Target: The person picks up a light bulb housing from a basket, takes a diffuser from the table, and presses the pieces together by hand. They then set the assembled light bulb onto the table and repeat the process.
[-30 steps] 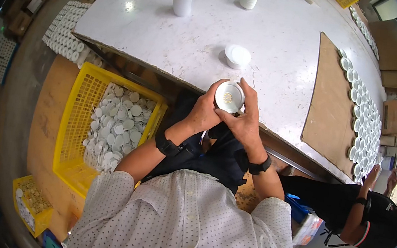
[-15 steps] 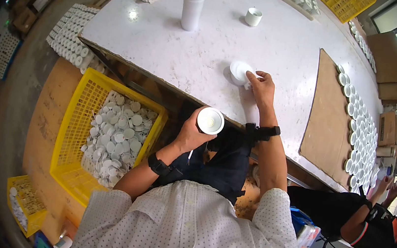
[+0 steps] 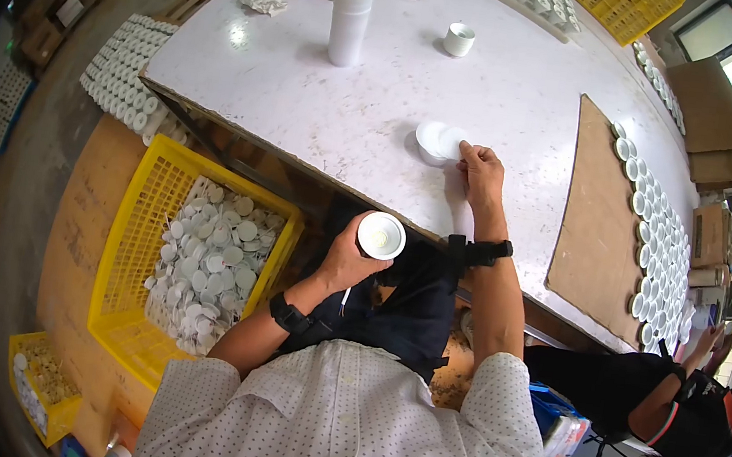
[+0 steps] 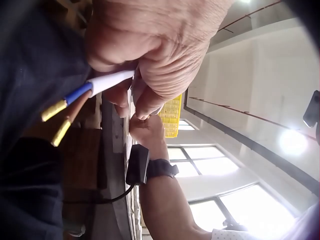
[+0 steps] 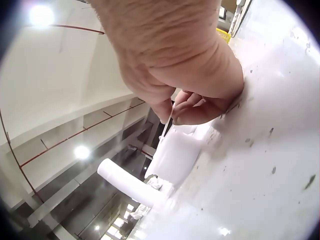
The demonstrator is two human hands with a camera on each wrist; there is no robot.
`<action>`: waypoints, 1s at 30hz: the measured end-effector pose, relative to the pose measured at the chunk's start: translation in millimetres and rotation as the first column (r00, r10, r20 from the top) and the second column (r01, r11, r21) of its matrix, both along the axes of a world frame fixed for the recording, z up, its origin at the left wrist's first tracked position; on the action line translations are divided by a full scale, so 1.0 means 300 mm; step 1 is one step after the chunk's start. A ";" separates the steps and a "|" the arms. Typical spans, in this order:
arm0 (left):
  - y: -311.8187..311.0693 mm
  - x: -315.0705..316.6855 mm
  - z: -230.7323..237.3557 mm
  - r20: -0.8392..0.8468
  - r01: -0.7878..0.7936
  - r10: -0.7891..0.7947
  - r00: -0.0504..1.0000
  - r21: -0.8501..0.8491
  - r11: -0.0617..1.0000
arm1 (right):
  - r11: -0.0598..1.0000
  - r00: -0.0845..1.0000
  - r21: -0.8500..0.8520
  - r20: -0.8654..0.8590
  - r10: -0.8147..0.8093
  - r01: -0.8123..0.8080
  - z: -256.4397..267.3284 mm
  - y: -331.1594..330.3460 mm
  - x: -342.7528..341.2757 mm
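Much of the left hand's grip is hidden from me: overhead, the white lamp covers some fingertips, and in the left wrist view the hand itself blocks the lamp, leaving a white cable with blue and brown wire ends poking out. I can still make out its fingers curled round the lamp's side, holding it mouth up over the lap, just off the table's near edge. On my right wrist view the white disc is little more than a thin edge between fingertips. Overhead, the right hand pinches that disc at its rim, thumb and fingers nearly together, overlapping the white bowl on the table; I can't tell whether disc and bowl touch.
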State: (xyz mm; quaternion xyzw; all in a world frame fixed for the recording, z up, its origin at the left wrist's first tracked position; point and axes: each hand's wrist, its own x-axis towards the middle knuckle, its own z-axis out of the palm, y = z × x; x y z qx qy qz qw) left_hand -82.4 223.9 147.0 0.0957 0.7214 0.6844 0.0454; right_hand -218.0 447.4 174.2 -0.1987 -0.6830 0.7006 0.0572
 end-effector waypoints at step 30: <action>0.061 -0.063 0.087 0.068 0.178 -0.206 0.976 0.288 0.941 | 0.951 0.973 -0.218 0.014 0.229 -0.221 -0.002 -0.146 0.415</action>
